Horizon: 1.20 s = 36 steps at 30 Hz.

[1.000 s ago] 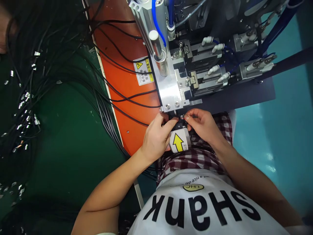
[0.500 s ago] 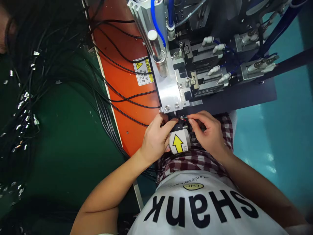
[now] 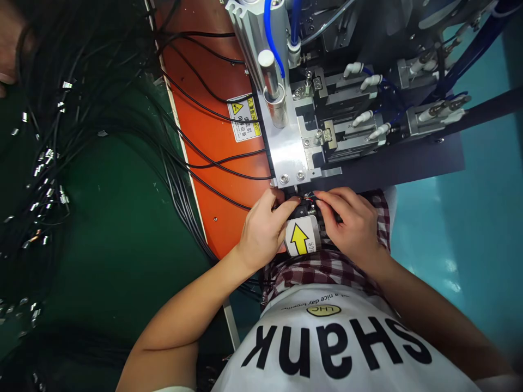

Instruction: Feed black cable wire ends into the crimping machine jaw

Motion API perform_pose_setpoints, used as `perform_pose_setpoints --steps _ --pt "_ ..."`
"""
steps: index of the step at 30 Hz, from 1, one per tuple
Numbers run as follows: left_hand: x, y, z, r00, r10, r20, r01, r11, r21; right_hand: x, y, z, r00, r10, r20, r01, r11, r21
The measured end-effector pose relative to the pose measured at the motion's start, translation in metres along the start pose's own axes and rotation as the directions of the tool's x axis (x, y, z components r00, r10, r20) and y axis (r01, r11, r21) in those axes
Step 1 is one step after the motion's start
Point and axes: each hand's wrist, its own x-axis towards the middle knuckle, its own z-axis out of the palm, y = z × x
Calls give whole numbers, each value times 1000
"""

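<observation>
Thin coloured wires (image 3: 309, 196) fan out between my two hands at the machine's front edge. My left hand (image 3: 265, 223) is closed, thumb and forefinger pinching the black cable end from which the wires come. At the other side, my right hand (image 3: 347, 218) pinches the tips of the wires between thumb and forefinger. Just below the wires sits a part with a white label and yellow arrow (image 3: 300, 237). The metal plate of the machine (image 3: 288, 155) stands right above my fingers.
Black cables (image 3: 212, 160) cross an orange panel (image 3: 223, 228) to the machine. On the green table (image 3: 110, 245) lie many cables with shiny ends (image 3: 51, 155). Air cylinders with white fittings (image 3: 363, 117) stand at upper right. Another person's hand (image 3: 10, 49) shows at the upper left.
The whole view has shifted slightly, so the machine sits a little further right. My right fingers have moved slightly on the wires; both hands keep their pinch.
</observation>
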Motion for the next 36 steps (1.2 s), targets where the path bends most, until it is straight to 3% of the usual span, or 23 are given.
perform_pose_setpoints --steps 5,7,10,13,15,18,21,24,29,32,36 --pt "0 1 -1 1000 -9 0 9 1000 3 3 1 -1 999 -50 3 50 999 1" --pt "0 1 -1 1000 -7 -2 7 1000 0 6 1 -1 999 50 13 -51 988 143" --pt "0 1 0 1000 -3 -7 3 1000 3 10 3 3 963 240 122 -269 884 382" --pt "-1 -1 1 1000 -8 -1 8 1000 7 14 6 9 937 285 201 -347 825 446" --pt "-2 -1 1 1000 -4 3 4 1000 -4 17 4 10 952 252 172 -304 844 442" --pt "-3 4 -6 999 11 -51 -14 999 -45 20 -3 1 991 126 51 -136 899 416" --pt "-1 18 -19 997 -70 -28 64 981 -183 23 -11 -15 999 -7 31 -5 923 385" --pt "3 32 -30 972 -186 141 228 886 -404 23 -18 -29 992 -73 103 23 906 422" --pt "5 43 -32 878 -420 230 461 612 -643 17 -23 -36 984 67 162 -147 819 554" --pt "7 44 -31 851 -459 256 489 514 -704 14 -29 -35 978 63 199 -165 819 550" --pt "9 45 -30 848 -482 221 468 484 -740 13 -35 -33 978 89 190 -181 819 545"
